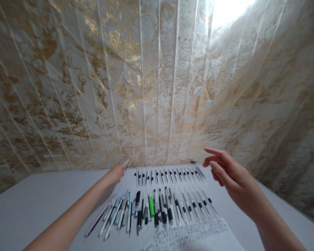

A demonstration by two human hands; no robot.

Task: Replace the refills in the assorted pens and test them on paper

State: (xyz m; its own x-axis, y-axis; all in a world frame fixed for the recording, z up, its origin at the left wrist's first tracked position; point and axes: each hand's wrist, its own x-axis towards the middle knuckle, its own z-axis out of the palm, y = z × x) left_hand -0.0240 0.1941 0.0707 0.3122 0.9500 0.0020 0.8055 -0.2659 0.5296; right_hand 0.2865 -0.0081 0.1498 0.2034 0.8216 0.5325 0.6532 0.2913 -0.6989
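Observation:
My left hand (117,173) is closed at the back left of the table, beside the far row. Out of its fingers stick slim pen pieces (126,163), pale and dark; their exact kind is too small to tell. My right hand (229,172) hovers right of the rows, index finger stretched out and the others loosely bent, with nothing in it. Between the hands runs a far row of clear pen parts with dark bits (170,176). Nearer lie clear pens with black grips (194,205), a bright green marker (151,205) and a cluster of pastel and white pens (115,212).
A sheet of handwritten paper (196,237) lies at the front of the white table (54,195). Small black pieces (193,162) sit at the back edge. Behind the table hangs a gold-patterned curtain (157,87).

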